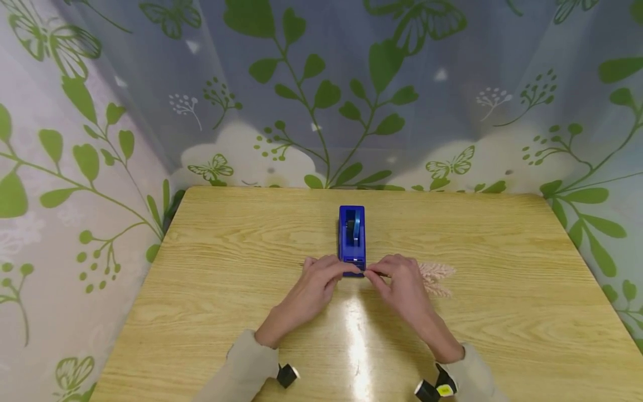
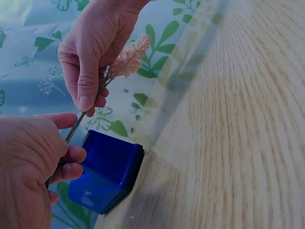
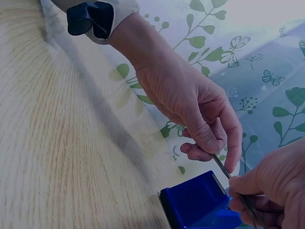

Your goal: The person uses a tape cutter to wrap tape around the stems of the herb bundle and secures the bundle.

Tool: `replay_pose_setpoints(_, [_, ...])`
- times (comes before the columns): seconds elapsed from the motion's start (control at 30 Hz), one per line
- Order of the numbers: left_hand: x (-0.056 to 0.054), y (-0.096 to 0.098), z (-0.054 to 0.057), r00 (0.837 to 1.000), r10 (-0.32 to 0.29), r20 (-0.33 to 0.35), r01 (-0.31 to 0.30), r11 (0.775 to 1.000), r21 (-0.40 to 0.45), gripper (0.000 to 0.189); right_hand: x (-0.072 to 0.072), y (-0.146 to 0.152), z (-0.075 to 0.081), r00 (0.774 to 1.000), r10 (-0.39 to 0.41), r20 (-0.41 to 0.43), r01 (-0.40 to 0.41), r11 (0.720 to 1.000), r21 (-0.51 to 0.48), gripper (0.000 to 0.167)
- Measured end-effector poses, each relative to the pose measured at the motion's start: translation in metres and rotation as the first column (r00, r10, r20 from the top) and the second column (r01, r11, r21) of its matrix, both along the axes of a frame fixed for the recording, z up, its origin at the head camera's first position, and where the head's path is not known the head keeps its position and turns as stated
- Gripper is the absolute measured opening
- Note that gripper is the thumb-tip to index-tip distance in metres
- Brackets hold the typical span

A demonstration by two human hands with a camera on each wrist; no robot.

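Note:
Between both hands stretch the thin dark stems of a sprig with fluffy pale pink heads. My left hand curls its fingers round the lower stems. Close to the heads, my right hand pinches the stems between thumb and fingers, as the left wrist view shows. A blue tape dispenser stands just beyond the hands, a roll inside it. Its toothed cutting edge is right by the hands, and the left fingertips overlap its near end in the head view.
The wooden table has a far edge that meets a hanging cloth printed with green leaves and butterflies. More of this cloth hangs at the left and right sides. Small black cameras sit at both wrists, by the light sleeves.

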State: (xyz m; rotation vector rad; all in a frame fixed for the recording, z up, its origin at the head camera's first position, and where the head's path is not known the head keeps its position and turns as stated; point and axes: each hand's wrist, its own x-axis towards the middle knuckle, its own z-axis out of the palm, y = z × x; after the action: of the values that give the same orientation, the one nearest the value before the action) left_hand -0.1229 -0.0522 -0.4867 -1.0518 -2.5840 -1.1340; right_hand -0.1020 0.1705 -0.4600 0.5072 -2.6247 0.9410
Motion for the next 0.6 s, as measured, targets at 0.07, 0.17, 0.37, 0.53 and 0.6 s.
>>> replay_pose_setpoints(0.07, [0.0007,0.0007,0.0001,1.0,0.008,-0.01,-0.008,1.0,0.0,0.041,0.0,0.0002,0.0003,1.0,0.002,-0.007,-0.002,1.0,0.003,0.005])
replay_pose_setpoints(0.17, [0.0014,0.002,-0.0003,1.0,0.014,-0.025,-0.014,1.0,0.0,0.041,0.0002,0.0004,0.0009,1.0,0.005,-0.007,-0.005,1.0,0.01,0.005])
replay_pose_setpoints(0.37, [0.0018,0.0038,-0.0008,0.999,0.019,-0.033,-0.02,1.0,-0.006,0.042,-0.0004,0.0015,0.0015,1.0,0.01,-0.007,-0.01,0.999,0.034,0.006])
replay_pose_setpoints(0.53, [0.0023,0.0054,-0.0018,0.999,0.029,-0.043,-0.03,1.0,-0.01,0.039,-0.0006,0.0022,0.001,0.999,0.022,-0.033,-0.02,0.998,0.061,0.009])
replay_pose_setpoints(0.6, [0.0029,0.0054,-0.0016,0.999,0.031,-0.044,-0.032,0.999,-0.017,0.038,-0.0007,0.002,0.0004,0.999,0.024,-0.044,-0.021,0.997,0.069,0.01])
